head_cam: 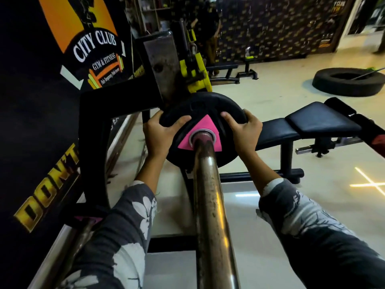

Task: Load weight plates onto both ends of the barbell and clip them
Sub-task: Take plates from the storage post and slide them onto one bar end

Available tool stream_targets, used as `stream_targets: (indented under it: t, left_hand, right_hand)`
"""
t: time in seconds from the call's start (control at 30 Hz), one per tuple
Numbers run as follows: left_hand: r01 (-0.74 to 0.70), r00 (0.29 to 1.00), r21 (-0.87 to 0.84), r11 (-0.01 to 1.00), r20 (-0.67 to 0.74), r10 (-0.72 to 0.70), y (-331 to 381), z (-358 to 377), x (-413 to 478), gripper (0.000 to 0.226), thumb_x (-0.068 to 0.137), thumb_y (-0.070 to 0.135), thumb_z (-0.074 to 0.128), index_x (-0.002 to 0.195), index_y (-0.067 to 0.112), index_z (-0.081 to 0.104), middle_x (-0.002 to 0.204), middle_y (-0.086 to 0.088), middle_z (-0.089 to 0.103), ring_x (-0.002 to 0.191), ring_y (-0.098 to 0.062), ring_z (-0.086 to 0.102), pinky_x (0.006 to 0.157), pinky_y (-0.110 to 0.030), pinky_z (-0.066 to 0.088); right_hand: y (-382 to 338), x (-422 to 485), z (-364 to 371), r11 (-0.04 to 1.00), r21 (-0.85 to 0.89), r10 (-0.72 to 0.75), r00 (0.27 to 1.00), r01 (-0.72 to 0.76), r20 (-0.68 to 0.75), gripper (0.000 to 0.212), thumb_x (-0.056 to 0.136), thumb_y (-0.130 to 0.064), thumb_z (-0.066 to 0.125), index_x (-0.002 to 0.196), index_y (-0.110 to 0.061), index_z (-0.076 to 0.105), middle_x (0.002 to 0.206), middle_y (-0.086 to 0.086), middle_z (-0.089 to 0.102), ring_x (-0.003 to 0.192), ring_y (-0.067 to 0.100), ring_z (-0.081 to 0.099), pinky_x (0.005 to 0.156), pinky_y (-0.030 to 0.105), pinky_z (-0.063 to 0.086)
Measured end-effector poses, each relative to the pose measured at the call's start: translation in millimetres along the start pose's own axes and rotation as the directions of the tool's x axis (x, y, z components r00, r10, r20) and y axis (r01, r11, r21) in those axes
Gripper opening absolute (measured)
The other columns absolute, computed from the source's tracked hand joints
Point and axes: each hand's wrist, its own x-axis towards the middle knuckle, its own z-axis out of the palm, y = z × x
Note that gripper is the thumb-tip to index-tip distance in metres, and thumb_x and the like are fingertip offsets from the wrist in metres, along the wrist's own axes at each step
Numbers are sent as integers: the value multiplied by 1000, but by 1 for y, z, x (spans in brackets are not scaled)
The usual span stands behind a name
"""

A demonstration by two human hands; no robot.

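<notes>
A worn steel barbell sleeve [210,205] runs away from me up the middle of the view. A black weight plate [200,109] with a pink triangle round its hole is threaded on the sleeve, far along it. My left hand [161,132] grips the plate's left rim, fingers curled over the front face. My right hand [243,130] grips the right rim the same way. No clip shows on the sleeve.
A black rack frame [93,130] and a mirrored wall stand to the left. A black bench [308,124] sits to the right, a tyre [350,80] lies on the floor beyond. Yellow machine parts [195,74] rise behind the plate. A person stands far back.
</notes>
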Motion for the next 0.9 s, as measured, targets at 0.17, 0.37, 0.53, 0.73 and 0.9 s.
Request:
stream_targets:
  t: [0.17,0.37,0.53,0.73,0.9]
  left_hand:
    - [-77,997,74,994,-16,78,-2,-1,-2,54,63,60,72,83,11,65,78,8,65,76,-12,65,66,-27,53]
    - [-91,996,57,994,14,91,2,-5,-9,49,69,53,70,89,10,61,81,8,59,77,-7,57,66,-8,44]
    - [-166,985,149,975,71,157,5,-7,-18,52,85,37,64,124,6,49,117,-4,58,108,-14,53,83,-4,35]
    - [-330,944,403,854,129,304,3,-26,-62,56,91,39,47,134,4,40,139,-17,46,131,-29,39,111,-51,27]
    - [-345,934,356,868,217,282,33,-57,-132,53,93,40,40,134,6,41,139,-15,47,131,-27,39,109,-54,29]
  right_hand:
    - [0,-1,2,998,-50,-32,999,30,-42,56,62,-61,65,76,-6,65,68,8,66,65,21,62,64,39,52]
    - [-7,-2,-3,998,-60,-13,999,16,40,50,67,-54,67,82,-6,64,74,9,66,69,18,60,66,37,51]
    - [-4,-19,-9,995,-89,-39,996,47,84,45,82,-40,64,118,-16,51,112,2,61,104,12,57,91,29,48]
    - [-14,-76,-36,943,-259,-176,974,209,146,53,88,-40,53,133,-14,40,138,6,43,126,13,40,99,14,33]
    - [-39,-142,-68,872,-379,-220,940,309,259,57,87,-50,45,133,-17,39,135,6,47,125,17,42,105,33,38]
